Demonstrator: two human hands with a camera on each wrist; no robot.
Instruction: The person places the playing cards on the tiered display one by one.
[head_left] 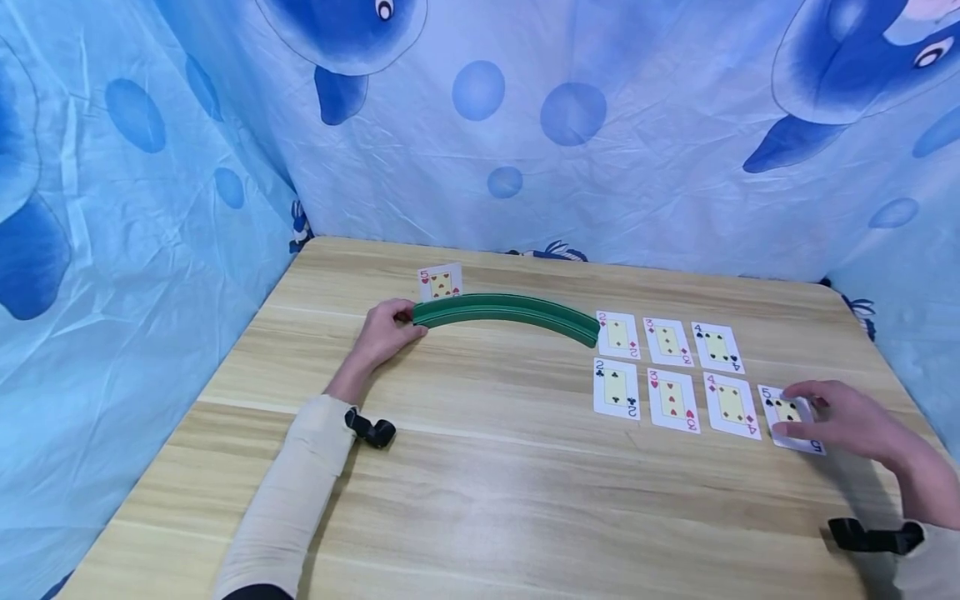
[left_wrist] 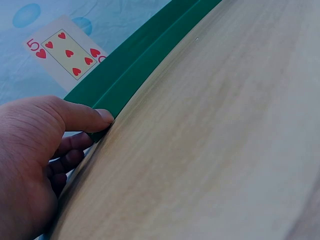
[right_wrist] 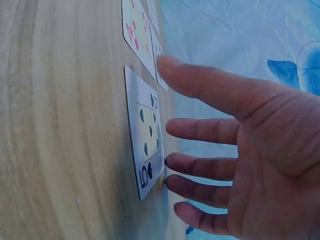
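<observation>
"What are the left hand's (head_left: 386, 333) fingers doing?"

"They and the thumb pinch one end of the green curved holder (head_left: 506, 308), which stretches towards three o'clock. It partly hides the five of hearts (head_left: 442, 281), at the hand's two o'clock."

"And the right hand (head_left: 853, 421)?"

"Its fingers are spread by the five of spades (head_left: 782, 410), at nine o'clock; whether they touch it, nobody can tell."

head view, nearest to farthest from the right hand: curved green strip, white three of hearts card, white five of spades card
1. Five of spades, at the right hand
2. Three of hearts, near row, left of that card
3. Green strip, farthest left
</observation>
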